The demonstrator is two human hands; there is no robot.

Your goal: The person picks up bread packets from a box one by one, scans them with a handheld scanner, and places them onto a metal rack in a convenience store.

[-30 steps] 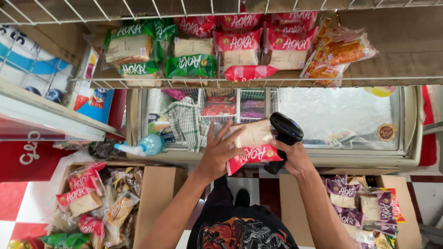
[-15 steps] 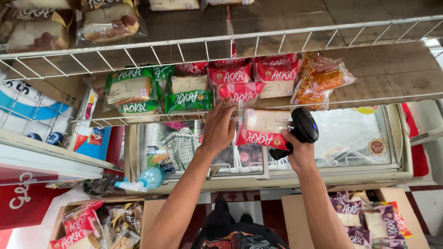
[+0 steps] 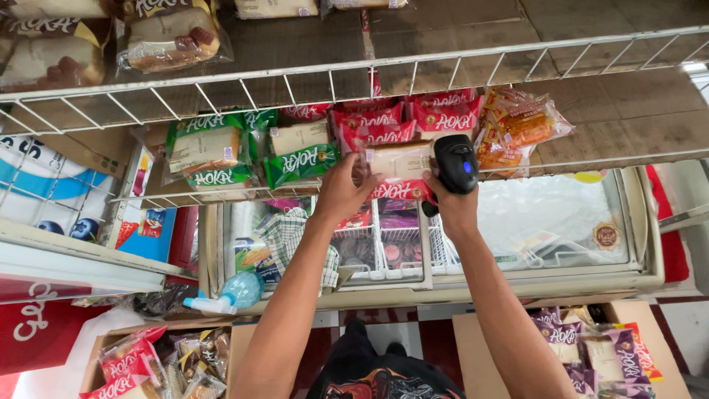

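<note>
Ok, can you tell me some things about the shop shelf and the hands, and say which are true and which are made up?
1. The left hand holds a red bread packet up at the wire shelf. True.
2. The right hand is empty. False: it holds a black scanner.
3. Green packets lie left of the red ones on the shelf. True.
4. The spray bottle is red. False: it is light blue.
5. Purple packets sit in a box at lower right. True.
</note>
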